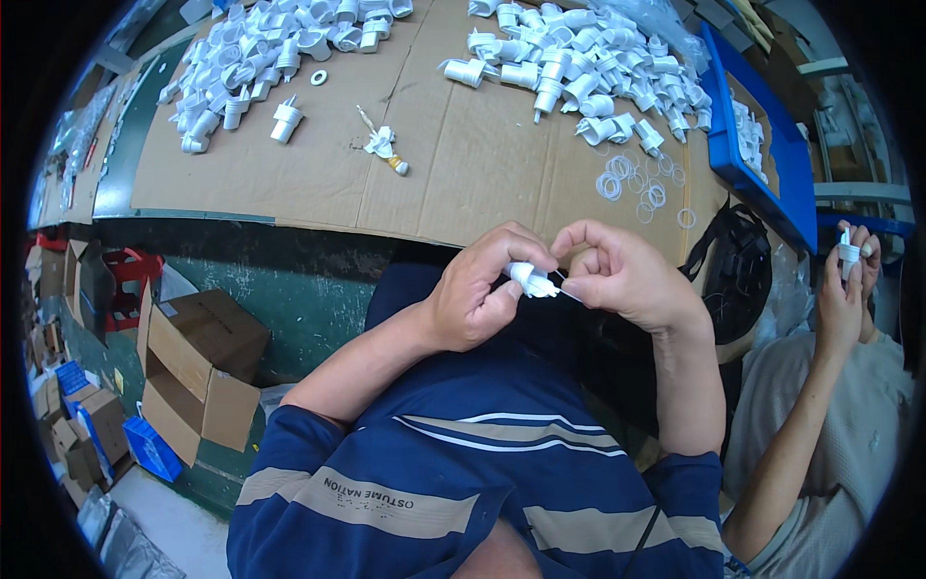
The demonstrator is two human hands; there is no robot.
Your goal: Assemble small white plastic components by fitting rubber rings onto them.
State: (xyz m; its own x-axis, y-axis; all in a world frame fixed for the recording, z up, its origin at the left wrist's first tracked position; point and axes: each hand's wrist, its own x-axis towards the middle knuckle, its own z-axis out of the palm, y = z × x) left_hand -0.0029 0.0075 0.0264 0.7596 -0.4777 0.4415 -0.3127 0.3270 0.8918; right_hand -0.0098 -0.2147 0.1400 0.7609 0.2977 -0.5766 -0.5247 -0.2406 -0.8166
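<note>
My left hand [478,289] is closed around a white plastic fitting [532,280] in front of my body, just off the table's near edge. The fitting's pronged end points toward my right hand [625,278]. Thumb and forefinger of that hand are pinched on a thin whitish ring [570,293], of which only a strand shows at the prongs. Whether the ring goes around the fitting I cannot tell. Several loose clear rings [610,186] lie on the table beyond my right hand.
Cardboard [405,207] covers the table. On it are a left pile [256,58] and a right pile [588,68] of white fittings, and a cloth-wrapped stick [386,147]. A blue tray [772,188] stands right. A co-worker's hand [841,299] holds a white fitting. Cartons [198,362] sit left.
</note>
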